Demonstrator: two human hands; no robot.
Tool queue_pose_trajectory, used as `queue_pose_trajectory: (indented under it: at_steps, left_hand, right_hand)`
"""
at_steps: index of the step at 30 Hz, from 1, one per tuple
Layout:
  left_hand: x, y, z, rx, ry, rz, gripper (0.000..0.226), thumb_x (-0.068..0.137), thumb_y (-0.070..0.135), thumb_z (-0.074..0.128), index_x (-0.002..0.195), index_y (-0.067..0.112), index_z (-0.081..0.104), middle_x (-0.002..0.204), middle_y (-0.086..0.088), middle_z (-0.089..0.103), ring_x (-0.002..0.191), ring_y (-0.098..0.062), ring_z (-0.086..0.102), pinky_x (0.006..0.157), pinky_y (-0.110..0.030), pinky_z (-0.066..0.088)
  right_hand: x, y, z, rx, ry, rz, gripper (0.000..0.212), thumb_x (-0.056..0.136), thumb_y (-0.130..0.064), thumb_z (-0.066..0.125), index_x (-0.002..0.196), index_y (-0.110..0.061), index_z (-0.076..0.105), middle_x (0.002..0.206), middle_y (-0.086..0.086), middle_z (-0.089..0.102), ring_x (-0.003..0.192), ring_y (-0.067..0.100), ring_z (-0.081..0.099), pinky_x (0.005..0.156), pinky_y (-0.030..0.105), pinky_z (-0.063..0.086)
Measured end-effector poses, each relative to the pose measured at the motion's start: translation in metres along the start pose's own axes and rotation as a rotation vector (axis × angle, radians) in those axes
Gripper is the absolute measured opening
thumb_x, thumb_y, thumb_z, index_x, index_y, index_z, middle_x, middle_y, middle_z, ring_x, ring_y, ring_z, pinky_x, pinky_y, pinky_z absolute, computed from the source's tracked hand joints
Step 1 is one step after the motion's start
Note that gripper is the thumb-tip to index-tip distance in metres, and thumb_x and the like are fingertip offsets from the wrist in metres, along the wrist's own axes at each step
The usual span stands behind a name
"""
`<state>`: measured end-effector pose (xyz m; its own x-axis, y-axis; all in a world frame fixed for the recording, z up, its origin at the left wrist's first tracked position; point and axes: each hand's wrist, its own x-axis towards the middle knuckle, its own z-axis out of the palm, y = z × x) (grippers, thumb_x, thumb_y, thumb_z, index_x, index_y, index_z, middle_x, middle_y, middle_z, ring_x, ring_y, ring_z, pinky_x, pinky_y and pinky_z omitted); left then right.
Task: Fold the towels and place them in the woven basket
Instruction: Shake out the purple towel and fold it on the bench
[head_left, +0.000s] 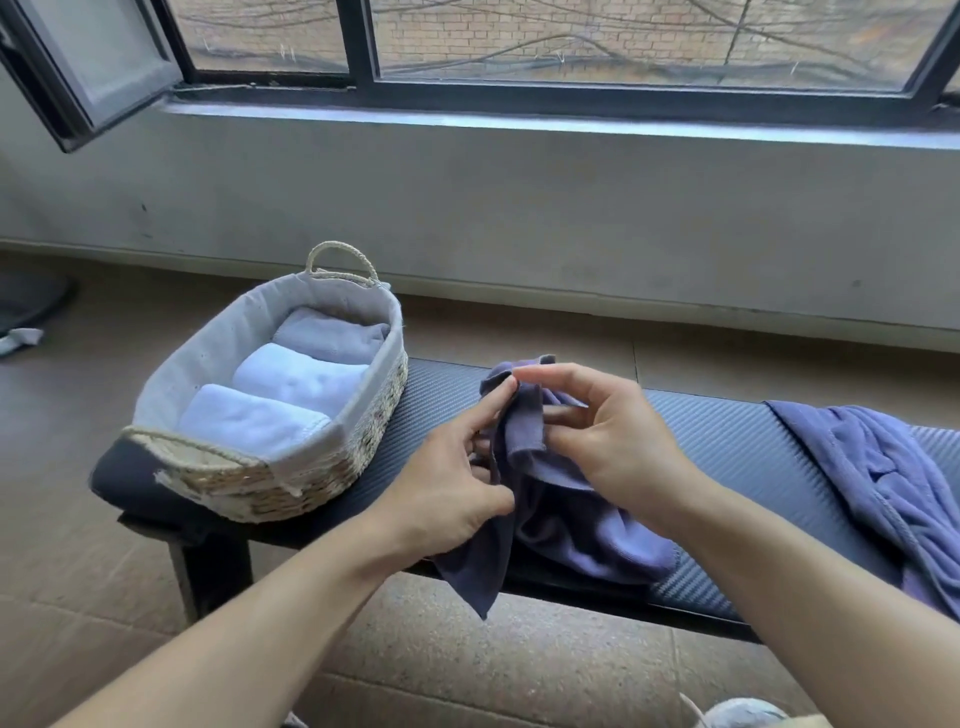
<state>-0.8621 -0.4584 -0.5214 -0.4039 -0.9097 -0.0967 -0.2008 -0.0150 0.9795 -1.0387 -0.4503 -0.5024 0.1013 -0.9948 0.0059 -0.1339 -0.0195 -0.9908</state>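
Hands, left (447, 483) and right (608, 441), both pinch a purple towel (571, 525) at centre frame, right of the woven basket (332, 473).

Basket (332, 467) left of loose towel (883, 467)

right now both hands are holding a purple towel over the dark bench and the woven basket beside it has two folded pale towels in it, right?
Not quite: the head view shows three folded pale towels in the lined woven basket, not two. The rest stands: left hand and right hand hold the purple towel over the dark bench.
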Motion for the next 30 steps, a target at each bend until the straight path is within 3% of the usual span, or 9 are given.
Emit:
queue_pose_trajectory:
  at_steps: [2,5,8,10,14,20,23,30]
  left_hand:
    - [0.001,0.001,0.001,0.004,0.044,0.039,0.093,0.074,-0.021,0.055,0.149,0.033,0.046,0.110,-0.001,0.072,0.084,-0.006,0.063,0.070,-0.017,0.051]
    - [0.004,0.003,0.003,-0.130,0.130,0.050,0.076,0.080,-0.025,0.052,0.137,0.024,0.061,0.111,-0.003,0.077,0.091,-0.009,0.070,0.078,-0.024,0.058]
    - [0.008,0.005,0.005,-0.487,0.311,-0.058,0.038,0.087,-0.018,0.060,0.113,0.009,0.068,0.089,-0.008,0.078,0.068,-0.015,0.070,0.061,-0.022,0.058]
    - [0.011,0.005,0.003,-0.593,0.424,-0.096,0.018,0.088,-0.006,0.067,0.097,0.009,0.068,0.079,-0.006,0.076,0.064,-0.014,0.069,0.056,-0.020,0.055]
    - [0.013,0.001,0.001,-0.566,0.561,-0.148,0.017,0.078,0.017,0.082,0.088,0.013,0.070,0.076,-0.005,0.074,0.060,-0.014,0.064,0.053,-0.020,0.051]
    - [0.005,0.004,0.010,-0.484,0.548,-0.134,0.016,0.078,0.022,0.084,0.083,0.012,0.073,0.080,-0.008,0.074,0.069,-0.019,0.065,0.062,-0.025,0.054]
    - [-0.001,0.008,0.014,-0.490,0.462,-0.109,0.019,0.083,0.018,0.079,0.096,0.004,0.077,0.092,-0.017,0.077,0.081,-0.026,0.071,0.081,-0.036,0.058]
    - [-0.009,0.008,0.020,-0.509,0.299,-0.039,0.022,0.100,0.005,0.054,0.110,-0.002,0.073,0.100,-0.019,0.077,0.093,-0.026,0.076,0.082,-0.027,0.061]
  right_hand:
    - [0.001,-0.001,-0.001,-0.089,0.070,-0.079,0.051,0.082,0.023,0.056,0.115,-0.014,0.072,0.110,0.001,0.075,0.089,0.014,0.075,0.078,0.023,0.059]
    - [0.002,0.001,-0.002,-0.375,0.194,-0.224,0.034,0.077,0.009,0.072,0.092,-0.021,0.077,0.105,-0.007,0.069,0.089,0.007,0.070,0.078,0.016,0.053]
    - [0.002,0.001,-0.004,-0.505,0.241,-0.301,0.014,0.084,-0.009,0.075,0.085,-0.023,0.073,0.108,-0.010,0.066,0.103,0.004,0.062,0.088,0.015,0.047]
    - [0.002,-0.001,-0.007,-0.579,0.233,-0.316,0.010,0.084,-0.015,0.073,0.084,-0.023,0.067,0.109,-0.014,0.069,0.112,0.003,0.058,0.095,0.014,0.041]
    - [-0.001,-0.003,-0.008,-0.626,0.128,-0.339,0.010,0.081,-0.017,0.074,0.080,-0.023,0.067,0.079,-0.011,0.070,0.079,0.008,0.066,0.076,0.023,0.049]
    - [0.002,-0.001,-0.003,-0.592,0.079,-0.387,0.005,0.084,-0.030,0.081,0.087,-0.027,0.078,0.075,-0.011,0.073,0.071,0.008,0.067,0.071,0.029,0.052]
    - [0.003,-0.003,-0.005,-0.468,0.075,-0.304,0.007,0.081,-0.032,0.084,0.086,-0.029,0.081,0.075,-0.013,0.075,0.067,0.010,0.068,0.068,0.031,0.055]
    - [0.002,-0.006,-0.007,-0.378,0.101,-0.227,0.012,0.075,-0.032,0.089,0.080,-0.026,0.079,0.074,-0.009,0.076,0.069,0.014,0.071,0.071,0.039,0.058]
